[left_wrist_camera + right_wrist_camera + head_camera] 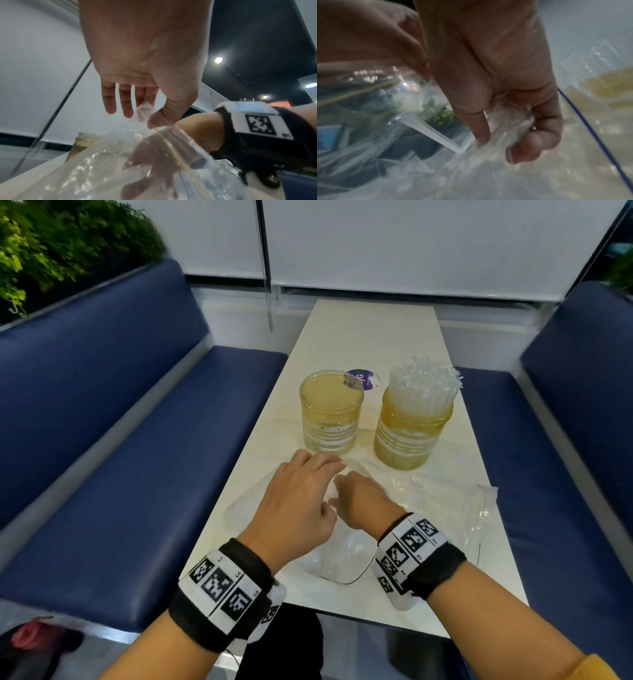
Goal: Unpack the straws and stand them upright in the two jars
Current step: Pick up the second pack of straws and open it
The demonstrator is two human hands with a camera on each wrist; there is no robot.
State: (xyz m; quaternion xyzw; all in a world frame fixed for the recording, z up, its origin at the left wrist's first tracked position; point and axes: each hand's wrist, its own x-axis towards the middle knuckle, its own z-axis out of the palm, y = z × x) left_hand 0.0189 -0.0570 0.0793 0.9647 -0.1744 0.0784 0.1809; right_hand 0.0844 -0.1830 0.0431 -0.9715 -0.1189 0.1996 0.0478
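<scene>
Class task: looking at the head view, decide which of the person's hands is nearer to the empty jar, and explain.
Left. The left hand reaches forward, its fingers just short of the empty jar's base. The right hand sits farther back toward the person, gripping the plastic bag.

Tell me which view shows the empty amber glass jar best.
The head view: the empty amber glass jar stands whole and upright on the white table, left of the straw-filled jar. The left wrist view catches only its rim and shoulder behind clear plastic. The right wrist view shows only a yellowish blur.
</scene>
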